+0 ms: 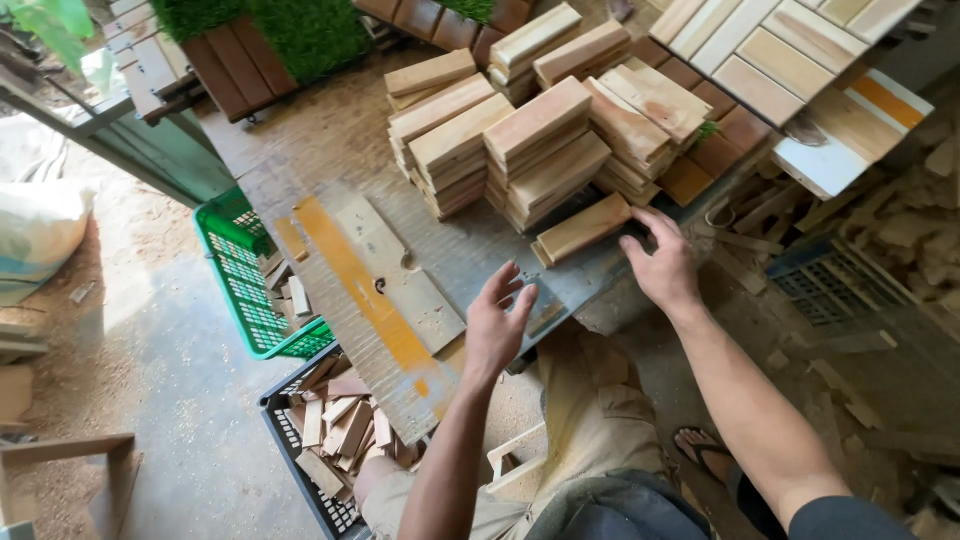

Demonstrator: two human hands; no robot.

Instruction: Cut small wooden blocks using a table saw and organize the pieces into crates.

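- The right hand (662, 262) reaches with spread fingers, empty, its fingertips at or just beside the end of a lone wood block (582, 229); whether they touch is hard to tell.
- The left hand (497, 320) hovers open over the worktop (440, 250), holding nothing.
- The block lies at the foot of the stacked blocks (540, 140).
- A green crate (243, 275) and a dark crate (330, 420) of offcuts sit below the worktop, partly hidden by it.
- The tile panels (770, 50) are cut off at the top edge.

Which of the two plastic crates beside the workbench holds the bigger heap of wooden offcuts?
The dark crate nearest the person's knees: it is heaped with offcuts, while the green crate further along holds only a few pieces.
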